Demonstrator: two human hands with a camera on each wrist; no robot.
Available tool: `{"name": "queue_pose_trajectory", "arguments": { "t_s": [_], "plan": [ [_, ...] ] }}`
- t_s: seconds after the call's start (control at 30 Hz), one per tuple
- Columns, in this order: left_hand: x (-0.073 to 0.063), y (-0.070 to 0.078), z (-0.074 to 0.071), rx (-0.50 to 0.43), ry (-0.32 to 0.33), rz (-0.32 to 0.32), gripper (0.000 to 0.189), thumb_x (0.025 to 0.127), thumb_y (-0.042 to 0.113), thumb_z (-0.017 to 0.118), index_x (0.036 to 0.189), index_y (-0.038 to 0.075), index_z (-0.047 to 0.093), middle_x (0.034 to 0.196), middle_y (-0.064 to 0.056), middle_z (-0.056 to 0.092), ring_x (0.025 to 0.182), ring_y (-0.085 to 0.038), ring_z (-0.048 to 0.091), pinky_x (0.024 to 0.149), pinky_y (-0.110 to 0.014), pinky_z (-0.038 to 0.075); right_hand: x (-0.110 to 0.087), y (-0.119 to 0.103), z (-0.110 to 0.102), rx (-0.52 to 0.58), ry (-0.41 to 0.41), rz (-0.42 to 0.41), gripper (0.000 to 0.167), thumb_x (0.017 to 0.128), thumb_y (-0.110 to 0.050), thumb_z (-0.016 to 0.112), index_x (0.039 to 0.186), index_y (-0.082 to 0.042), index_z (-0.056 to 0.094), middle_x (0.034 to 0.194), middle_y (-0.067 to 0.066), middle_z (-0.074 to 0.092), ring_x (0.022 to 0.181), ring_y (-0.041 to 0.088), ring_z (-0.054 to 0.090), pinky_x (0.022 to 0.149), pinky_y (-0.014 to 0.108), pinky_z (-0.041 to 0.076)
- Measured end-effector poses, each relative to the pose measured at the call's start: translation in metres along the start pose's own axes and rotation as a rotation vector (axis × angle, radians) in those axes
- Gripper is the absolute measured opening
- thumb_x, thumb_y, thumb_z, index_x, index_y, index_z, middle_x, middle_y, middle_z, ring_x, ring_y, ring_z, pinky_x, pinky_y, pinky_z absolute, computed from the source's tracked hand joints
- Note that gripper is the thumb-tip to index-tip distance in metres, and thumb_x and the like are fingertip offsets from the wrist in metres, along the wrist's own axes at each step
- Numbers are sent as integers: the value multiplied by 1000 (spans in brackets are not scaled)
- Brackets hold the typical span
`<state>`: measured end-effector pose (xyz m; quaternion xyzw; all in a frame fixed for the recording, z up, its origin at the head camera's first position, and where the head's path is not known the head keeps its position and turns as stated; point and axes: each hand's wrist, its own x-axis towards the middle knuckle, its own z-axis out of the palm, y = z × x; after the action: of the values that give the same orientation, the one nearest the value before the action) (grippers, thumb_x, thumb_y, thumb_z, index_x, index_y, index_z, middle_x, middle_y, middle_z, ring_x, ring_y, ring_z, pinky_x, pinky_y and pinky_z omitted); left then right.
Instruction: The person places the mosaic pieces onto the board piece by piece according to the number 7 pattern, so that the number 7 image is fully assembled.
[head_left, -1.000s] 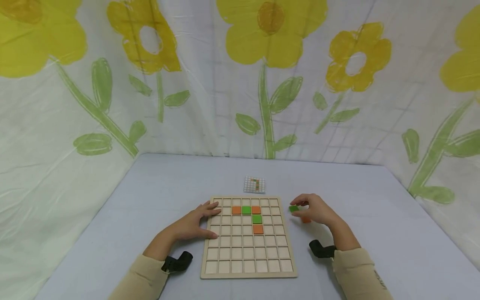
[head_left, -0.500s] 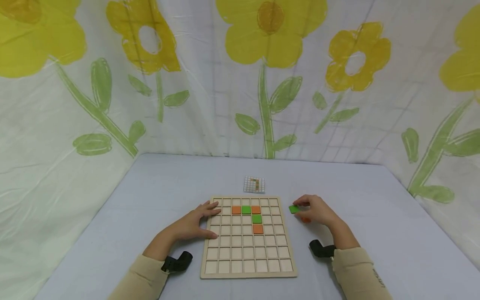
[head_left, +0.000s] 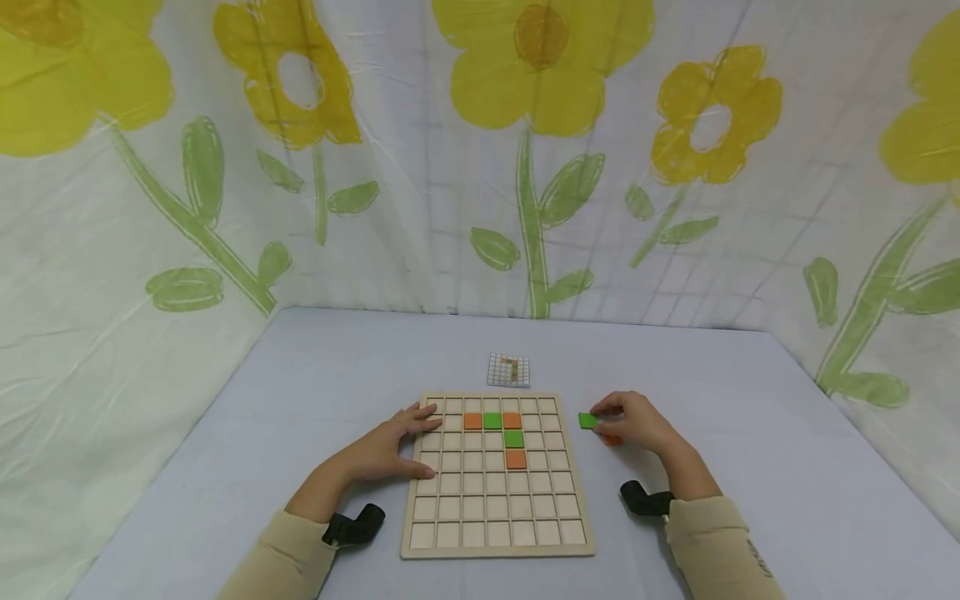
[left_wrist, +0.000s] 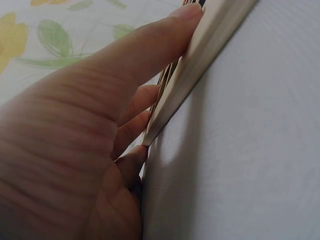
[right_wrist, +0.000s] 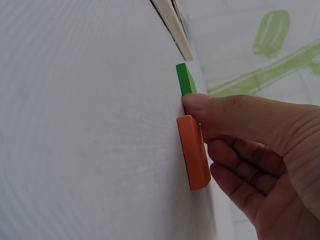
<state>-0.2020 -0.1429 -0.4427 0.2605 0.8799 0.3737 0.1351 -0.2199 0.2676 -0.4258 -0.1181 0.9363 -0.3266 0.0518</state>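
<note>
A wooden grid board (head_left: pixel 450 552) lies on the table, with several orange and green square tiles in its cells. My left hand (head_left: pixel 382 446) rests on the board's left rim, fingers and thumb spread; the thumb (left_wrist: pixel 150 47) lies over the edge in the left wrist view. Just right of the board, my right hand (head_left: pixel 637 421) pinches the right end of a loose green tile (head_left: pixel 587 421) between thumb and fingertips. That green tile (right_wrist: pixel 184 79) appears low against the table in the right wrist view. Under the hand, partly hidden, sits an orange tile (right_wrist: pixel 194 152).
A small card (head_left: pixel 508 370) printed with a coloured grid pattern lies beyond the board's far edge. The white table (head_left: pixel 337 350) reaches back to a hanging cloth (head_left: pixel 420 208) with painted flowers. Black wrist mounts (head_left: pixel 356 525) are worn at both wrists.
The right hand has shifted slightly right and nearer, to the green tile's right end. That tile has turned to lie straighter and more of it shows. The left hand and board stay put.
</note>
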Motion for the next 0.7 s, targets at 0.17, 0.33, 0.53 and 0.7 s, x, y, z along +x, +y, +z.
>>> {"name": "queue_pose_trajectory", "arguments": {
  "t_s": [0.17, 0.33, 0.53, 0.7],
  "plan": [
    [0, -1, 0, 0, 2, 2, 79, 71, 39, 79, 138, 12, 47, 154, -7, 26, 144, -39, 5, 110, -64, 12, 0, -2, 2, -12, 8, 0, 22, 76, -11, 74, 95, -1, 68, 96, 10, 66, 92, 23, 59, 81, 37, 48],
    [0, -1, 0, 2, 1, -3, 79, 71, 40, 79, 138, 14, 47, 154, -5, 26, 144, -37, 5, 111, -63, 12, -1, -5, 1, -26, 11, 6, 21, 76, -12, 75, 93, -2, 67, 93, 7, 65, 89, 20, 58, 77, 34, 48],
    [0, -2, 1, 2, 0, 1, 79, 71, 40, 79, 138, 13, 46, 154, -6, 25, 144, -38, 5, 111, -63, 12, -1, -5, 1, -27, 13, -9, 26, 77, -11, 74, 99, 1, 66, 95, 10, 66, 91, 23, 60, 79, 36, 49],
    [0, -1, 0, -1, -3, 7, 79, 72, 39, 78, 139, 12, 46, 155, -6, 25, 144, -38, 5, 111, -64, 11, -2, -8, 0, -28, 19, -50, 28, 77, -9, 73, 101, 3, 67, 98, 13, 67, 93, 26, 61, 80, 38, 51]
  ]
}}
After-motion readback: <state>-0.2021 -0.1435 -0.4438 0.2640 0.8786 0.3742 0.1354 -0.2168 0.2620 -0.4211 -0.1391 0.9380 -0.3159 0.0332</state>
